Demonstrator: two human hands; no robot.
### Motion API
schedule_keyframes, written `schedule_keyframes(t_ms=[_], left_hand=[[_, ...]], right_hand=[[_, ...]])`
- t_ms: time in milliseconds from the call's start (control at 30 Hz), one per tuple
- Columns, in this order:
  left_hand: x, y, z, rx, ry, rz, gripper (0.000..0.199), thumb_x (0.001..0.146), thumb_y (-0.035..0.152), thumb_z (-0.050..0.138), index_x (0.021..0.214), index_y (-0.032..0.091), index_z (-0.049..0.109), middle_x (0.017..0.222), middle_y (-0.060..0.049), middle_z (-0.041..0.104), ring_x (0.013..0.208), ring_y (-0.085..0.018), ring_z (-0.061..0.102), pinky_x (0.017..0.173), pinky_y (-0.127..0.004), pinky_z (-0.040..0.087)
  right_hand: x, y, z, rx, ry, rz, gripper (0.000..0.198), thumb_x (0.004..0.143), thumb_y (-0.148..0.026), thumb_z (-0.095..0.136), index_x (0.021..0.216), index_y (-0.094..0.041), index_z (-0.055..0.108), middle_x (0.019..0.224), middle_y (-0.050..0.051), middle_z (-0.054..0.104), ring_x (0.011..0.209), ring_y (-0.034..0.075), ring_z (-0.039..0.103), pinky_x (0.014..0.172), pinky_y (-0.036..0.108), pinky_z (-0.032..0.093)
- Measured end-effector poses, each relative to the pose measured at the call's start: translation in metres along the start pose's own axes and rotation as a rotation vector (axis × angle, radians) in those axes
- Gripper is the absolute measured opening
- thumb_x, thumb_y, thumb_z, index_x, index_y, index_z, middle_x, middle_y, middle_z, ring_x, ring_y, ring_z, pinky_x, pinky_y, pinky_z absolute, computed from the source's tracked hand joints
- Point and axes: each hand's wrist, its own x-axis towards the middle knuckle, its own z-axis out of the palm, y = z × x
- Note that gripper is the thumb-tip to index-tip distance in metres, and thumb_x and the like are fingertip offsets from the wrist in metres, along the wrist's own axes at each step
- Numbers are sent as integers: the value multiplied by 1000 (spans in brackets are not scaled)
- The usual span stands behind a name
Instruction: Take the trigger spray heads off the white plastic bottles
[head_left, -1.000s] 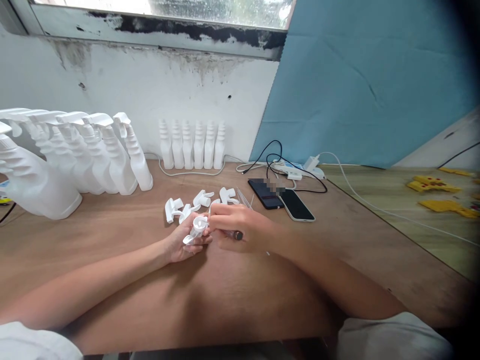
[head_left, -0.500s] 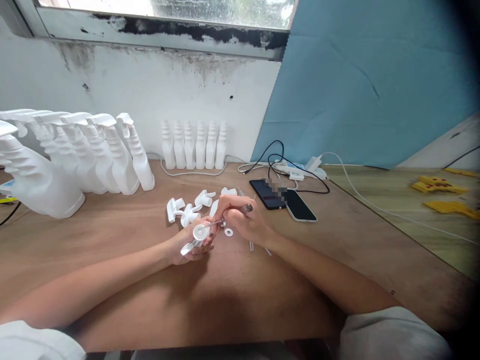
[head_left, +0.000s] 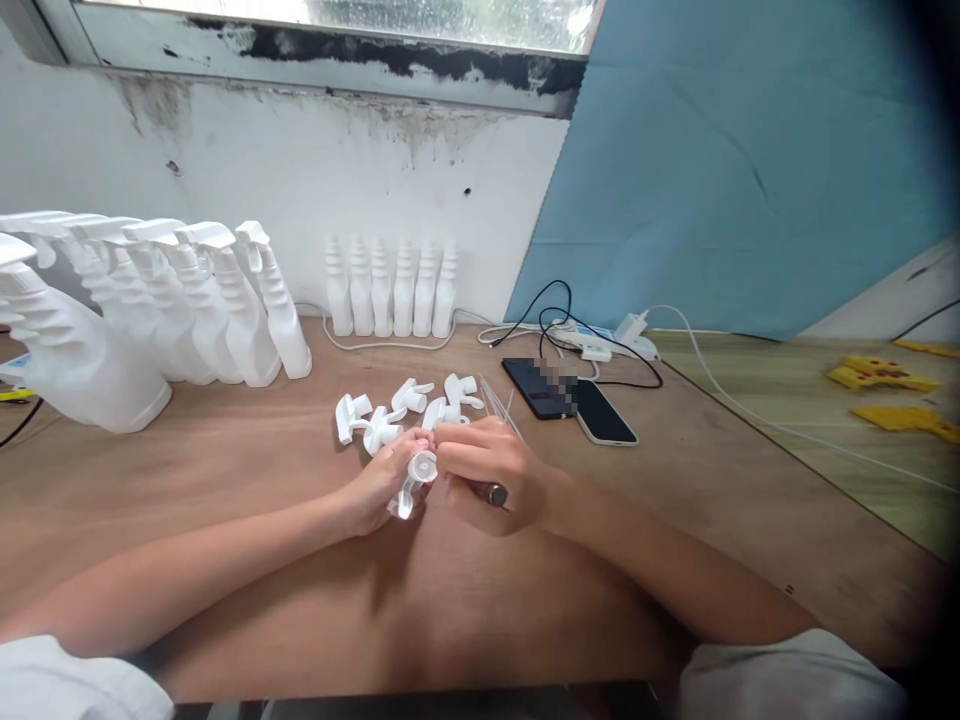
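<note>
My left hand [head_left: 379, 488] is closed around a white trigger sprayer head [head_left: 403, 500], whose round open collar [head_left: 423, 466] faces up toward me. Right beside the collar is my right hand [head_left: 495, 470], its fingers wrapped round a slim tool with a dark handle [head_left: 491, 493]. The handle's end points toward me; its thin shaft is hidden behind my fingers, so I cannot tell whether the tip touches the collar. Just beyond both hands lie several more white sprayer heads [head_left: 350, 418] on the wooden table [head_left: 480, 610].
White spray bottles [head_left: 259, 330] stand in a row at the left, and smaller bottles [head_left: 403, 290] line the wall. Thin clear tubes [head_left: 496, 400] lie behind my right hand. Farther right are two phones [head_left: 606, 412], cables [head_left: 559, 320] and a power strip [head_left: 641, 345].
Both hands and the sprayer head have shifted slightly right. My right hand has turned, swinging the tool's handle down toward me. The small white ring on the table is now covered by that hand.
</note>
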Motion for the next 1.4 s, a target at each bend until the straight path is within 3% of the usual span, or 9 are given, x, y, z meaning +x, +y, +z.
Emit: schedule_keyframes(t_ms=[133, 300, 467, 633, 900, 1000, 1133, 1400], left_hand=[[1, 1, 0, -1, 15, -15, 25, 79, 37, 64, 86, 19, 48, 55, 6, 46, 38, -6, 40, 35, -15, 28], [3, 7, -4, -36, -55, -73, 19, 82, 37, 56, 91, 24, 45, 55, 7, 43, 34, -6, 31, 28, -12, 18], [2, 7, -5, -87, -145, -32, 19, 86, 40, 53, 88, 23, 43, 60, 6, 45, 37, -5, 31, 28, -9, 20], [1, 6, -6, -18, -120, -63, 16, 86, 38, 51, 88, 24, 43, 58, 6, 46, 36, -6, 30, 27, -10, 21], [2, 6, -5, 0, -139, -91, 21, 85, 42, 53, 87, 23, 43, 57, 6, 47, 34, -5, 30, 26, -11, 22], [3, 4, -7, 45, -157, -96, 21, 86, 43, 53, 90, 23, 45, 57, 6, 48, 34, -5, 31, 26, -12, 23], [3, 3, -6, 87, -125, -106, 22, 88, 43, 50, 93, 22, 45, 55, 6, 47, 34, -6, 33, 28, -13, 26], [1, 3, -1, 83, -87, -95, 19, 88, 39, 51, 90, 21, 45, 55, 6, 45, 37, -6, 40, 32, -14, 31]], right_hand=[[-3, 5, 8, 37, 71, 7, 18, 65, -6, 40, 62, -20, 29, 59, -3, 30, 50, 10, 21, 47, 24, 21], [-10, 15, 13, 254, 293, 280, 18, 70, -6, 39, 58, -17, 47, 55, -1, 47, 51, 9, 41, 52, 23, 33], [-13, 18, 17, 463, 489, 397, 21, 73, -8, 41, 58, -16, 53, 53, -2, 50, 44, 8, 48, 48, 21, 38], [-11, 21, 15, 599, 417, 510, 20, 74, -12, 43, 58, -15, 55, 51, -2, 51, 40, 8, 50, 41, 19, 37], [-9, 31, 23, 1013, 570, 735, 14, 68, -15, 47, 55, -14, 53, 52, 0, 57, 34, 13, 52, 30, 21, 36], [-7, 34, 25, 1105, 566, 865, 11, 64, -18, 48, 53, -15, 51, 48, -1, 55, 33, 14, 52, 28, 21, 36], [-5, 39, 24, 1170, 509, 998, 13, 63, -21, 49, 51, -15, 49, 47, -1, 53, 31, 14, 51, 26, 21, 33], [-9, 56, 17, 1196, 448, 1071, 14, 64, -24, 48, 52, -16, 47, 43, -1, 50, 29, 13, 47, 25, 20, 31]])
